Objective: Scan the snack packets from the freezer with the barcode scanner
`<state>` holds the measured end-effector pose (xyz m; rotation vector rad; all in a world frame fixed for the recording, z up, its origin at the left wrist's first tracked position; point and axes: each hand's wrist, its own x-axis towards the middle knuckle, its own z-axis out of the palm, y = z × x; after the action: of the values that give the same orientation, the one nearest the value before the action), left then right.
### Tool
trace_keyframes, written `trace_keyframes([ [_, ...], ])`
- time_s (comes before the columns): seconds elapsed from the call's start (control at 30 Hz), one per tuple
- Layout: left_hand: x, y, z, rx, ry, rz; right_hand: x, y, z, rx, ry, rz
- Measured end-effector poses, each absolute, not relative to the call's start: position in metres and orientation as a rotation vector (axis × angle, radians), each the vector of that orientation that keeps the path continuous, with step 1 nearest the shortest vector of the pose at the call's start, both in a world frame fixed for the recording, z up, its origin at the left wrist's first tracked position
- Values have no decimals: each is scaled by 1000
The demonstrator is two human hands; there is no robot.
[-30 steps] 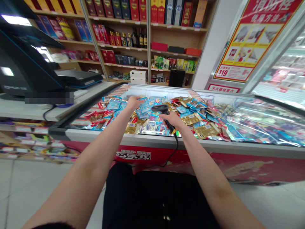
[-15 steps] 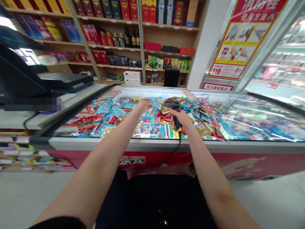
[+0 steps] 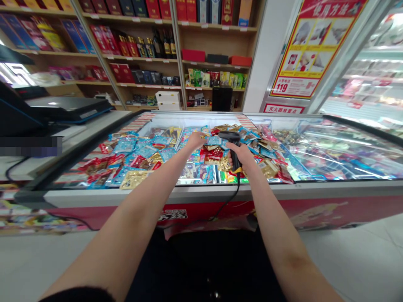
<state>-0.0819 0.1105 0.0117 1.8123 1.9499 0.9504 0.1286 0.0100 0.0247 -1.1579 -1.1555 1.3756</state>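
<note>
My right hand [image 3: 242, 154] grips a black handheld barcode scanner [image 3: 234, 147] above the middle of a chest freezer, with its head pointing forward. The scanner's black cable [image 3: 227, 204] hangs down over the freezer's front rim [image 3: 201, 193]. My left hand [image 3: 197, 141] is out over a heap of blue, gold and red snack packets [image 3: 135, 157], to the left of the scanner. Its fingers are among or just above the packets, and I cannot tell whether they pinch one.
A glass lid [image 3: 349, 155] covers the freezer's right part. A counter with a black device [image 3: 63, 108] stands to the left. Wooden shelves of boxed liquor [image 3: 135, 46] line the back, and a glass-door cooler [image 3: 362, 88] stands at right.
Both hands have moved right across the freezer, and the view has swung so the freezer sits further left and lower. The scanner stays in my right hand.
</note>
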Motion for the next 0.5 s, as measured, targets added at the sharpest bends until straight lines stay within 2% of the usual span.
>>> trace_keyframes([
  [0.4,-202,103,14,1820,2431,607,67,14,10,-1109,-1344,1475],
  [0.5,-230,95,12,1745,2550,631,46,15,10,-1106,-1396,1519],
])
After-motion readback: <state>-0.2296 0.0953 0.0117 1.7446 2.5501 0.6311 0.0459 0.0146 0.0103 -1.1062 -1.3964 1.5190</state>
